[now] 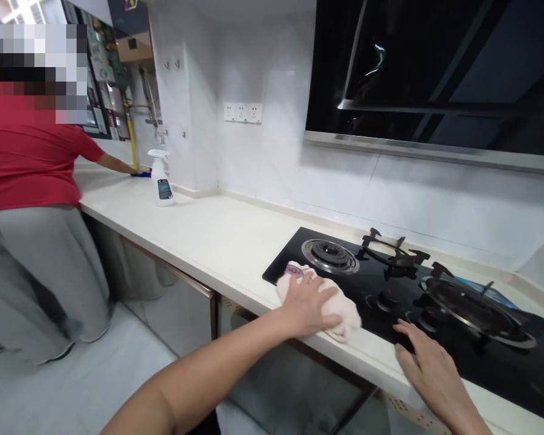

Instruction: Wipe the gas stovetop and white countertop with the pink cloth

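Note:
My left hand [307, 305] presses down on a pinkish-white cloth [344, 311], its fingers spread and curved over the bunched fabric. The cloth lies across the front left corner of a black gas stove [285, 257] and the counter edge. A purple mark shows at the cloth's far end. My right hand [430, 368] is open and empty, fingers apart, over the stove's front edge close to the control knobs [387, 301]. Beyond the cloth, the left burner [330, 256] has no pan support on it.
A black pan support [394, 254] sits behind the knobs, and the right burner [476, 308] lies beyond. A white spray bottle [162, 181] stands on the pale counter [208, 235]. At left, a person in a red shirt [31, 160] reaches over the counter with a blue cloth [142, 174]. A dark range hood [435, 78] overhangs.

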`<state>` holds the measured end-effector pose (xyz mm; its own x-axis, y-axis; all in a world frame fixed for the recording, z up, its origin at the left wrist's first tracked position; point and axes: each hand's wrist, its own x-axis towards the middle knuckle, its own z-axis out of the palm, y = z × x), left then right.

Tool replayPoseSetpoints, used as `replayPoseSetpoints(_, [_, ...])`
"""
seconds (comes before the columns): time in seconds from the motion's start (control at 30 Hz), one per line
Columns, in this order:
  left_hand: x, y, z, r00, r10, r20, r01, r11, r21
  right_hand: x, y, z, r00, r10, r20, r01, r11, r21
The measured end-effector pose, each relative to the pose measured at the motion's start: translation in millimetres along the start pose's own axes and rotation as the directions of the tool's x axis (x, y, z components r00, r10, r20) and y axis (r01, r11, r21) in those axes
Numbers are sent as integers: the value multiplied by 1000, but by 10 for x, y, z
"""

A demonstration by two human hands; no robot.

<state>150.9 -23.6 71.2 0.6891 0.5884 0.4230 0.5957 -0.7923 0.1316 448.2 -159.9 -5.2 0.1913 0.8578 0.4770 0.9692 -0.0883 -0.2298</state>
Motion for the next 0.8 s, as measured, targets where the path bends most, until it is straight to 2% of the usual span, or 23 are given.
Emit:
replayPoseSetpoints(0.1, [-196,-520,-198,988,-151,-25,153,986,67,-23,-1,11,1000,1,-10,-1,1000,1])
replayPoseSetpoints(0.23, [-392,-1249,-492,935,-356,-14,352,918,183,-45,16,17,1000,7,-15,-7,1000,-9])
replayPoseSetpoints(0.33, [-463,-1733,-657,861,-509,-14,496,831,254,-45,30,13,1000,6,-14,-6,1000,-22])
replayPoseSetpoints(0.43, [-460,-2052,-763,768,-640,-30,618,728,298,-45,28,21,1000,-16,-16,16,999,-33])
replayPoseSetpoints(0.5, [-417,-2131,-792,742,-671,-23,639,696,326,-51,12,33,999,-31,-22,30,998,-51])
replayPoseSetpoints(0.6, [-298,-2056,-748,759,-651,24,598,711,370,-68,-28,46,998,-31,-52,27,996,-89])
replayPoseSetpoints(0.8, [53,-1732,-448,896,-438,75,386,851,356,-102,-7,42,994,-84,-75,73,988,-136])
